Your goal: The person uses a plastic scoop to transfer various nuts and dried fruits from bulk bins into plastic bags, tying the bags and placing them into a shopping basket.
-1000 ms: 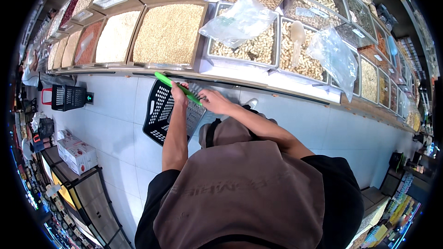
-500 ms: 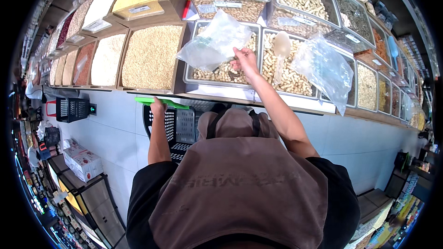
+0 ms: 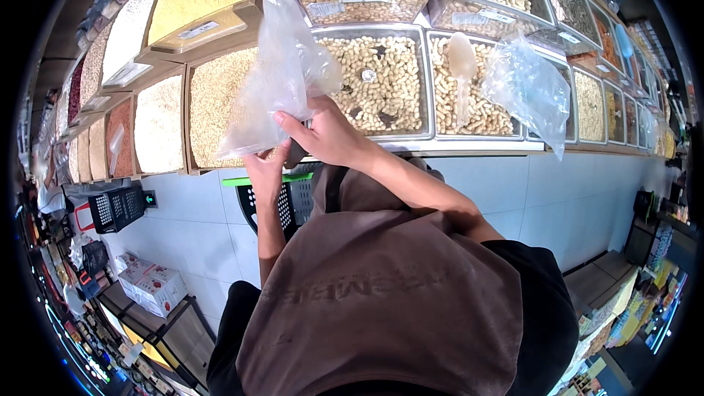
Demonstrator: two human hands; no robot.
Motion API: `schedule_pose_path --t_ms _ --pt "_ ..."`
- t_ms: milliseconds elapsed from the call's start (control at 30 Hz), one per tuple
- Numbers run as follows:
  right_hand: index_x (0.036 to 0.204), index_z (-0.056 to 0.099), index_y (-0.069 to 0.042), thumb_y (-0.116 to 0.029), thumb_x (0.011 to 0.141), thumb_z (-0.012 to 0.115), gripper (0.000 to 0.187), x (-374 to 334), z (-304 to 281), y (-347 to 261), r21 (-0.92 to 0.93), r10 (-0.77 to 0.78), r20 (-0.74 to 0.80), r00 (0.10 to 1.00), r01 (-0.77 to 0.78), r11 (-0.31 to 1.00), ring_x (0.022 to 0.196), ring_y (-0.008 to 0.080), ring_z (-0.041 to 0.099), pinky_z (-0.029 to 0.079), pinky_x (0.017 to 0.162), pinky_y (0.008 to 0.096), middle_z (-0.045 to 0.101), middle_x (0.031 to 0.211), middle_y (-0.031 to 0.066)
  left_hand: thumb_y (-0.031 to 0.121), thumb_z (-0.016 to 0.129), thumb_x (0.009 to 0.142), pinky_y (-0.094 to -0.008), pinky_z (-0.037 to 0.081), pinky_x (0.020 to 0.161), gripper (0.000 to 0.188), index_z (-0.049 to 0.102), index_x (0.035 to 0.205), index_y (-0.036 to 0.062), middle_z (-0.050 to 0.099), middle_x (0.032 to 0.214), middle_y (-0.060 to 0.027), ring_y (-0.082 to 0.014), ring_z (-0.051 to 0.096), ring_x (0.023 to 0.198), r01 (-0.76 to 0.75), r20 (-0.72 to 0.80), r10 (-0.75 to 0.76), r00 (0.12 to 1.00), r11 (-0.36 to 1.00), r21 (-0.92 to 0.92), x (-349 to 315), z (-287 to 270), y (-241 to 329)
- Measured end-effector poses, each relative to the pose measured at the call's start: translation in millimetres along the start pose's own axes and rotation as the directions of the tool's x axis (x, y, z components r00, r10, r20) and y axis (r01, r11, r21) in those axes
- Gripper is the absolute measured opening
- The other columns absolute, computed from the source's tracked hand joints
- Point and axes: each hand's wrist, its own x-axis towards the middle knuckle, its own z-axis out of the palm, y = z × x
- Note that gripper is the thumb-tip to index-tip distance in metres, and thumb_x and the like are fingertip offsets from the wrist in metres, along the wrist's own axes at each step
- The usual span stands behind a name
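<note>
A clear plastic bag (image 3: 275,73) stands up between my hands, in front of the left grain bins. My right hand (image 3: 330,132) has come across my body and is closed on the bag, its thumb lying on the plastic. Just below, my left hand (image 3: 265,172) grips the bag's lower edge; some of its fingers are hidden. To the right of the bag is a lidded bin of unshelled peanuts (image 3: 385,77). The shopping basket's green handle (image 3: 246,182) is under my left hand, apart from it.
A pale scoop (image 3: 462,66) and another clear bag (image 3: 528,84) lie over the bins on the right. Grain bins (image 3: 159,114) line the left side. Behind me, white-and-red boxes (image 3: 152,284) sit near a shelf, and a black basket (image 3: 110,209) stands on the floor.
My right hand has drawn the bag leftward off the peanut bin and toward me. My left hand has let go of the green basket handle and risen to the bag.
</note>
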Motion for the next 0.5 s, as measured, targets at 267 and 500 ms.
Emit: schedule_pose_path --t_ms 267,500 --pt "0.122 0.058 0.003 -0.024 0.099 0.058 0.035 4.2 -1.0 0.5 0.187 0.187 -0.045 0.981 -0.176 0.966 0.100 0.0253 0.064 0.049 0.089 0.0380 0.067 0.110 0.0187 0.010 0.080 0.078 -0.0474 0.032 0.113 0.065 0.051 0.134 -0.0033 0.052 0.133 -0.0240 -0.0314 0.050 0.128 -0.599 -0.047 0.871 0.489 0.375 0.707 64.2 -15.2 62.1" --pt "0.127 0.051 0.001 -0.041 0.092 0.065 0.057 -0.5 -48.5 53.8 -0.583 0.260 0.066 0.963 -0.175 0.793 0.102 0.0360 0.064 0.054 0.085 0.0456 0.064 0.113 0.0224 0.003 0.061 0.093 -0.0275 0.050 0.078 0.010 0.067 0.096 -0.0050 0.070 0.090 -0.0106 -0.0123 0.064 0.086 -0.356 -0.201 0.341 0.918 0.934 -0.041 111.2 9.4 30.4"
